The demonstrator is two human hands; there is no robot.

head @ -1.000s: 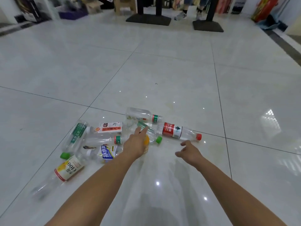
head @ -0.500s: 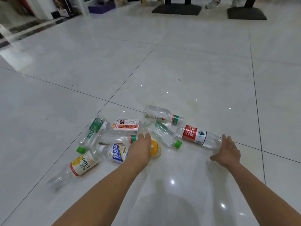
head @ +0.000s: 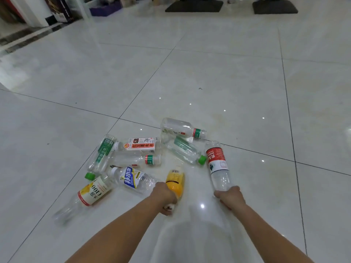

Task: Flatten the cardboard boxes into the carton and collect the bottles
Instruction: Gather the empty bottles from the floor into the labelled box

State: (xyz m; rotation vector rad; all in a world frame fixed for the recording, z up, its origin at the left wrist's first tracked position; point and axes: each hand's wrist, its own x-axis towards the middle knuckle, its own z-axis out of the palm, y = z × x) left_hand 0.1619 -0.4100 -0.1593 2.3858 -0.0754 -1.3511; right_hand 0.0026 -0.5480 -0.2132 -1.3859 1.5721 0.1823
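Observation:
Several empty plastic bottles lie scattered on the white tiled floor. My left hand (head: 164, 198) grips the lower end of an orange-yellow bottle (head: 175, 180). My right hand (head: 230, 198) grips the neck end of a clear bottle with a red and white label (head: 217, 164), its base pointing away from me. Lying loose are a blue-labelled bottle (head: 133, 178), a yellow "C100" bottle (head: 86, 195), a green-labelled bottle (head: 102, 155), a red-and-white-labelled bottle (head: 141, 145), a green-capped bottle (head: 185, 152) and two clear bottles with green neck bands (head: 182, 128) (head: 136, 160). No cardboard box or carton is in view.
Two dark flat stand bases (head: 193, 5) (head: 274, 6) sit at the far edge of the floor. A purple tray (head: 105, 9) and stacked goods (head: 58, 10) stand at the far left. Bare tiles stretch between them and the bottles.
My left hand has closed around the orange-yellow bottle and drawn it toward me. My right hand has taken the red-labelled bottle by its neck end and swung it round so that it points away.

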